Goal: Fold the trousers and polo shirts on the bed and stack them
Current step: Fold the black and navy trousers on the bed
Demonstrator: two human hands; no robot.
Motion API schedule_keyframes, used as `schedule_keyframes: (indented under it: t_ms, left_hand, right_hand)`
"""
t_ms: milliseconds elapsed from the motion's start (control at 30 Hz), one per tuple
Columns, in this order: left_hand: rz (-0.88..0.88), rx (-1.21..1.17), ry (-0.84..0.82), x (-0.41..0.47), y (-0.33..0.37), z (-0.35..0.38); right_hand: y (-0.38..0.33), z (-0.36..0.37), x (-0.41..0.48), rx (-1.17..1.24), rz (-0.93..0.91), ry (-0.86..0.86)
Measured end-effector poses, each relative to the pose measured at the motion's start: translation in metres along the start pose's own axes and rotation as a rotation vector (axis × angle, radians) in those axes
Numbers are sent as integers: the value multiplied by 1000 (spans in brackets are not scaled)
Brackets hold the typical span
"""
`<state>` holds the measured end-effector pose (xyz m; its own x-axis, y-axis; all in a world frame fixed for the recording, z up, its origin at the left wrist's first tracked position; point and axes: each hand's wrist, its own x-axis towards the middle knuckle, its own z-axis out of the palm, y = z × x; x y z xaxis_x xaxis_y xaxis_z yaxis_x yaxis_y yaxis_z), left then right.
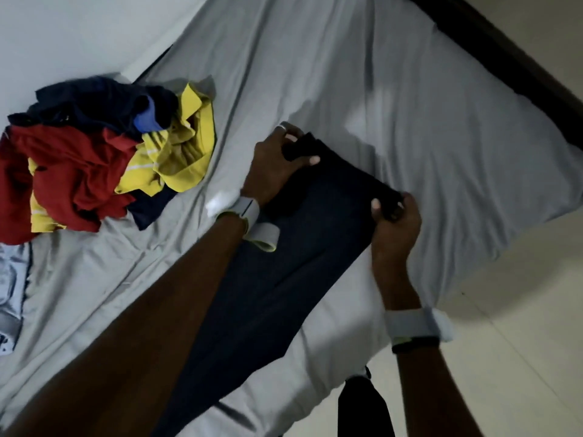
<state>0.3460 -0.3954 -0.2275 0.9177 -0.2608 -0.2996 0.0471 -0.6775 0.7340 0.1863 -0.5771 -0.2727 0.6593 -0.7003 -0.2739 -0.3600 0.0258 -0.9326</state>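
Dark navy trousers (284, 279) lie stretched along the grey bed sheet (410, 105), running from the near edge toward the middle. My left hand (274, 165) grips the far left corner of the trousers. At the far right corner, my right hand (394, 222) pinches the fabric. A loose heap of polo shirts (104, 159) in red, yellow and navy sits at the left of the bed, apart from both hands.
A patterned grey garment (11, 294) lies at the far left edge. The dark wooden bed frame (504, 58) runs along the top right. Pale tiled floor (520, 310) lies to the right of the bed. A dark object (362, 405) stands by the near bed edge.
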Motion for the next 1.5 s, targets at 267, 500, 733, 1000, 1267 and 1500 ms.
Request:
schedule_keyframes:
  t_ms: [267, 500, 733, 1000, 1267, 1500]
  left_hand:
    - [-226, 417, -208, 15, -41, -5]
    - [-210, 448, -73, -4, -61, -11]
    - [-360, 290, -195, -60, -77, -26]
    - [-535, 302, -145, -149, -154, -57]
    - [-467, 163, -249, -200, -194, -78]
    - [-335, 135, 19, -233, -222, -80]
  right_hand:
    - [11, -8, 9, 11, 232, -155]
    - [32, -10, -42, 265, 150, -109]
    - [45, -29, -76, -42, 188, -107]
    - [55, 6, -165, -175, 403, -243]
    - [71, -12, -209, -232, 515, -265]
    - [83, 7, -238, -246, 452, -92]
